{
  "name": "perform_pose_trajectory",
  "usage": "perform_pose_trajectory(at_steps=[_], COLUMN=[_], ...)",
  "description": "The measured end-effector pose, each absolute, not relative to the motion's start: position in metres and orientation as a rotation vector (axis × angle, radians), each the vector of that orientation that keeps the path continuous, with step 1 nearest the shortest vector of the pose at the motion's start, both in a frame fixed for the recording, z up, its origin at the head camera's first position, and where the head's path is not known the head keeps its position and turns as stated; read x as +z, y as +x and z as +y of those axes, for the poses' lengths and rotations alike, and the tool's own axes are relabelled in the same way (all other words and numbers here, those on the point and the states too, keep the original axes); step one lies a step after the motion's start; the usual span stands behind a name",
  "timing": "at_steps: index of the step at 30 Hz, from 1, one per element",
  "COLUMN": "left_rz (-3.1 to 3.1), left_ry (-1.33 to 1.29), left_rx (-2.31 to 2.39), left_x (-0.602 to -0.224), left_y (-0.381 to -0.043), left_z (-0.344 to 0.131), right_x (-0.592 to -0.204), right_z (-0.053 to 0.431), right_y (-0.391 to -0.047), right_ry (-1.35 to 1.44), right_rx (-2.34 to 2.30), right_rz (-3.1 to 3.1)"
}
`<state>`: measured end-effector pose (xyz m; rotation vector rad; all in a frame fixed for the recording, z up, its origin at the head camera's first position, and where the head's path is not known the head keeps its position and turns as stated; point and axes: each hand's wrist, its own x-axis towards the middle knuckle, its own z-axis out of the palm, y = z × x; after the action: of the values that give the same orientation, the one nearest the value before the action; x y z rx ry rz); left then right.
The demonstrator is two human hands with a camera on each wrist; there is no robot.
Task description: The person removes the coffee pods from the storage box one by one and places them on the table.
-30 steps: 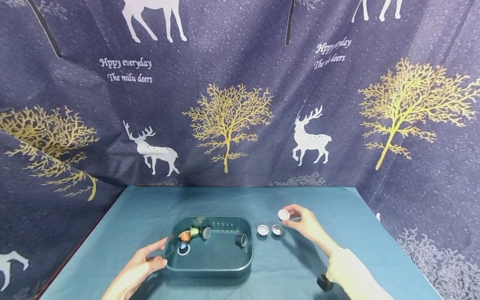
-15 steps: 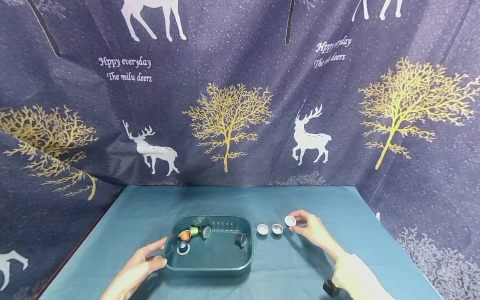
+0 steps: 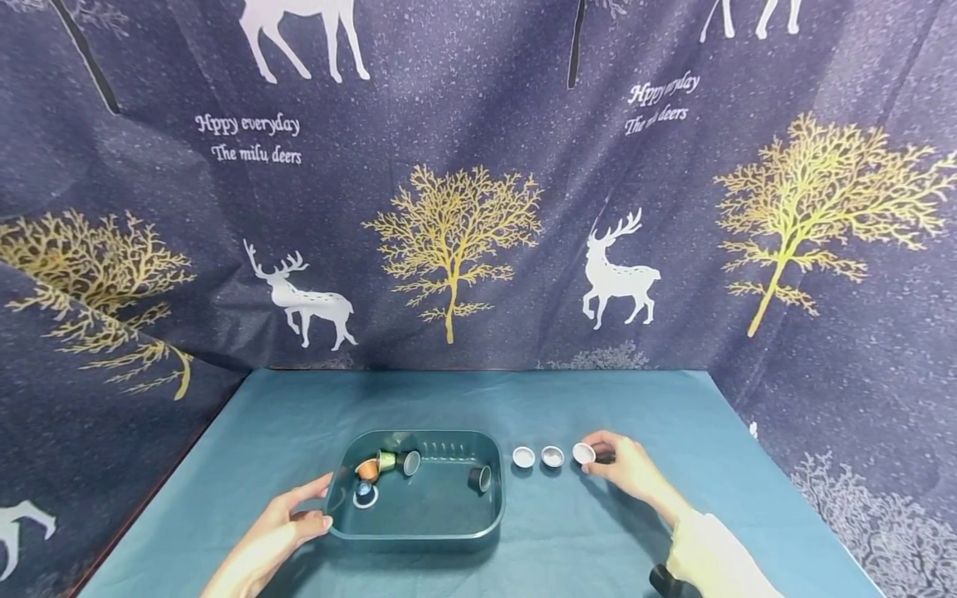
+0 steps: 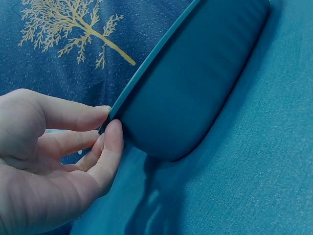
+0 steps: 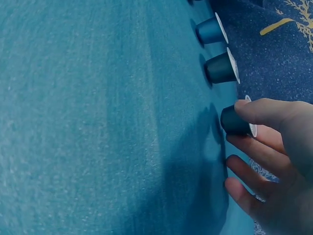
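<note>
Left hand [image 3: 278,520]: pinching the rim of the box between thumb and fingers, the other fingers bent close below; the forearm slants in from the bottom, the palm outside the box.
Right hand [image 3: 630,468]: reaching forward and inward, thumb and fingertips gripping a pod from its sides; in the wrist view the two outer fingers are loosely bent, apart from it.
Held pod [image 3: 583,453]: at the right hand's fingertips, dark body, white lid turned up; I cannot tell whether its base touches the surface [image 3: 628,399].
Near pod [image 3: 552,457]: standing on the surface just left of the right hand's pod, lid up, dark body.
Far pod [image 3: 523,458]: next in line, further left of the right hand, beside the box; lid up, blue body.
Box [image 3: 415,540]: low, dark green, between the hands, its left end in the left hand's grip.
Inside the box: orange pod [image 3: 368,471], green pod [image 3: 386,461], blue pod [image 3: 364,490] and grey-lidded pod [image 3: 412,463] bunched towards the left hand; black pod [image 3: 475,477] on its side, alone, at the end towards the right hand.
Right sleeve [image 3: 714,550]: pale, covering the right forearm.
Backdrop [image 3: 508,91]: dark cloth with deer and trees, beyond both hands.
</note>
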<state>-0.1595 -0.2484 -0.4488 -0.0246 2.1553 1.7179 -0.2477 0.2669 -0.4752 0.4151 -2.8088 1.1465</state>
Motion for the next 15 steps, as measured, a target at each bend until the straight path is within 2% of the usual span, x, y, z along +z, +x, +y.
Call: perform_pose_trajectory(at_steps=[15], left_rz=[2.141], left_ry=[-0.061], left_rx=[1.707], left_x=[-0.4491], left_y=[-0.1602], left_z=[-0.2488], right_x=[-0.4759], right_z=[0.2655], right_y=[-0.2454], right_ry=[0.417], right_rx=[1.09], right_rz=[-2.839])
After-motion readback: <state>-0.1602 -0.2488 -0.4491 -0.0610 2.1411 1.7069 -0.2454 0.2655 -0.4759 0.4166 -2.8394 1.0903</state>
